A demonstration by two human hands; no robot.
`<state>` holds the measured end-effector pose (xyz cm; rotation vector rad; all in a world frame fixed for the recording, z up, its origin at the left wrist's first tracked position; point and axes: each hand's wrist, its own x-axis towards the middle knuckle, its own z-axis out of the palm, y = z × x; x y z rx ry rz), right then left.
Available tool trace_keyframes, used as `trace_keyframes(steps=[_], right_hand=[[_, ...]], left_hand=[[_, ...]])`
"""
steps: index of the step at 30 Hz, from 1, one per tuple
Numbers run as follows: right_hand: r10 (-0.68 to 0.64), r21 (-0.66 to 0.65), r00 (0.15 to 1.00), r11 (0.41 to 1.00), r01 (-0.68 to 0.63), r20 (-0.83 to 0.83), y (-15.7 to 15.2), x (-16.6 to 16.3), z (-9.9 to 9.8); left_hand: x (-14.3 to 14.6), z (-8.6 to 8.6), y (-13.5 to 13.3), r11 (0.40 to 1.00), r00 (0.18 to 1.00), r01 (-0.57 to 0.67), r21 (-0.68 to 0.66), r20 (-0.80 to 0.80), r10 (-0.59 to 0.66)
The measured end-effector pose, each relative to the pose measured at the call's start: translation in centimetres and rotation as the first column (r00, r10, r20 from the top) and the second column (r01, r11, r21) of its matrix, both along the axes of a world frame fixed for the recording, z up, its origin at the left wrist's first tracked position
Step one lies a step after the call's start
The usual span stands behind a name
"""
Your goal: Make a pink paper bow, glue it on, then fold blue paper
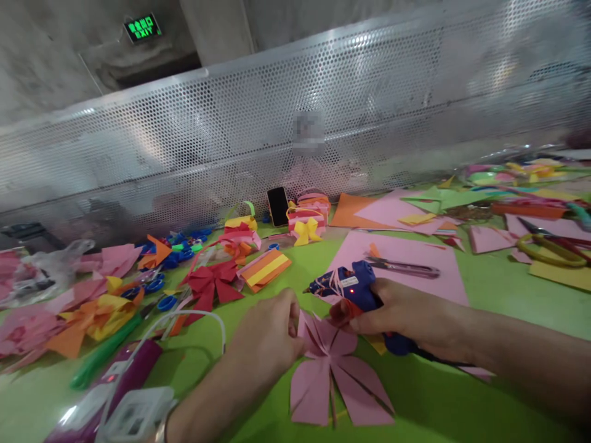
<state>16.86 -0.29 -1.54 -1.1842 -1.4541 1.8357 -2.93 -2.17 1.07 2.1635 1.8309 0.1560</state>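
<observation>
The left hand [272,332] pinches the pink bow [337,381] at its gathered middle on the green worktop [438,412], and the right hand [401,314], just to its right, grips the glue gun [351,286] lying crosswise, nozzle pointing left just beyond that pinch.

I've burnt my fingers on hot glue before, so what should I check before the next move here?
1. Glue gun powered: red lamp lit, ok.
2. Right hand grip: wrapped round the gun, ok.
3. Left hand on the pink paper bow: pinching its middle, ok.
4. Nozzle aimed at the bow: it points left, above the paper, not ok.
5. Left fingers away from the nozzle: they sit close beside it, not ok.
6. Glue showing at the tip: cannot tell.
</observation>
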Motion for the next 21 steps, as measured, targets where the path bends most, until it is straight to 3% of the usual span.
trace_keyframes(steps=[5,9,15,21], right_hand=[[0.003,0.004,0.998,1.000,-0.003,-0.065,0.1,0.1,-0.2],[-0.018,-0.021,0.992,1.000,0.016,-0.125,0.2,0.1,-0.4],[-0.022,-0.019,0.996,1.000,0.020,-0.086,0.3,0.1,-0.1],[0.000,0.001,0.997,1.000,0.000,-0.080,0.2,0.3,0.3]], left_hand=[[0.8,0.6,-0.7,0.994,0.996,-0.062,0.091,-0.064,0.068],[1.2,0.9,-1.4,0.994,0.992,0.018,0.112,-0.128,-0.003],[1.0,0.5,-2.1,0.968,0.975,0.154,0.199,-0.191,-0.116],[0.9,0.2,-2.3,0.953,0.930,0.295,0.067,-0.251,-0.270]])
